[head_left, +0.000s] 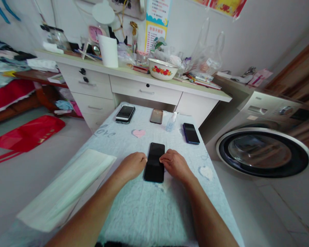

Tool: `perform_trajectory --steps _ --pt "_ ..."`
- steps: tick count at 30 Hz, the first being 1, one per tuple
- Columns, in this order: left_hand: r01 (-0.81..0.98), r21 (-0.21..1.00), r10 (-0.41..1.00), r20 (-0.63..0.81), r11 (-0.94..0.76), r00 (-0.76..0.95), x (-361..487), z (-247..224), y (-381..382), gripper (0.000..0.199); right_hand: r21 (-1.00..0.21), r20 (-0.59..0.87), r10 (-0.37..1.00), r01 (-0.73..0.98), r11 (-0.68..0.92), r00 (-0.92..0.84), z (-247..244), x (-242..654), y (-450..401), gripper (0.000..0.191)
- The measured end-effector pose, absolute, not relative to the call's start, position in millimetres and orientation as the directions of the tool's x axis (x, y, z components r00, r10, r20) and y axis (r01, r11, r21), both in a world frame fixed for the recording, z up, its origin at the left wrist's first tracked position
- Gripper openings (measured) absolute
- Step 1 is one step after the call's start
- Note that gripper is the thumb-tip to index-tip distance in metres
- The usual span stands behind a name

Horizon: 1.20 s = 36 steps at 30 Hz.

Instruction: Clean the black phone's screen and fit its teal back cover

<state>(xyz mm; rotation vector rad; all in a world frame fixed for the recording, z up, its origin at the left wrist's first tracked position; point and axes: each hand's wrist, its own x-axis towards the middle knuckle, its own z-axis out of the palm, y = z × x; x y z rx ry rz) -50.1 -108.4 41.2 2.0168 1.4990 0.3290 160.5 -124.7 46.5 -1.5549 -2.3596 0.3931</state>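
Work position: black rectangular smartphone with a glossy glass face [156,168], flat on the desk [144,214] under a pale blue, soft-looking cloth, screen up, between both hands. Left hand [133,165]: fingers curled in, tips bunched and closed on the left long edge. Right hand [175,164]: likewise closed on the right long edge, tips slightly over the glass. Whether a thin film lies under the fingertips cannot be made out.

Handling notes (judgement): matched, even pressure from both sides should keep the phone square; fingertips best kept to the rim, since the glossy face would likely take prints. The soft cloth may let it slide or rock, so small movements are advisable.

Writing: "Love" in grey script on the cloth. Blue-and-yellow paper wall chart [157,32]: Chinese heading beginning 好孩子; smaller lines illegible. Red fabric-like bag [28,132] on the floor: pale lettering, unreadable. Silver front-loading washing machine [269,106]: marks too small. No brand visible on the phone.
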Motion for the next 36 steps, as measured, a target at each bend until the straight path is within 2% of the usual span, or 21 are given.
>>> perform_trajectory --steps 7,12,16,19,24,29,36 --pt "0.689 0.713 0.925 -0.167 -0.126 0.342 -53.1 36.3 -110.2 0.022 -0.339 0.086 0.942 0.879 0.334 -0.325 45.2 160.9 -122.4 0.020" --pt "0.578 0.816 0.908 -0.243 0.001 0.341 -54.1 37.9 -118.1 0.017 -0.348 0.088 0.949 0.883 0.315 -0.304 45.0 158.3 -124.0 0.018" --pt "0.426 0.900 0.896 -0.263 0.094 0.357 -53.7 40.6 -126.3 0.023 -0.373 0.100 0.954 0.879 0.298 -0.282 45.4 158.2 -125.4 0.018" --pt "0.295 0.943 0.848 -0.281 0.156 0.449 -55.5 39.6 -131.9 0.039 -0.397 0.115 0.956 0.870 0.292 -0.268 44.8 158.5 -125.8 0.017" --pt "0.220 0.967 0.792 -0.236 0.132 0.563 -61.7 33.1 -136.8 0.062 -0.422 0.135 0.954 0.856 0.299 -0.267 45.1 156.3 -126.9 0.016" --pt "0.181 0.973 0.789 -0.222 0.142 0.573 -60.3 30.8 -139.2 0.060 -0.466 0.194 0.934 0.810 0.356 -0.299 43.0 151.7 -128.0 0.015" --pt "0.115 0.977 0.868 -0.210 0.177 0.449 -52.6 27.9 -141.5 0.060 -0.510 0.289 0.885 0.723 0.466 -0.366 36.0 149.2 -125.5 0.015"
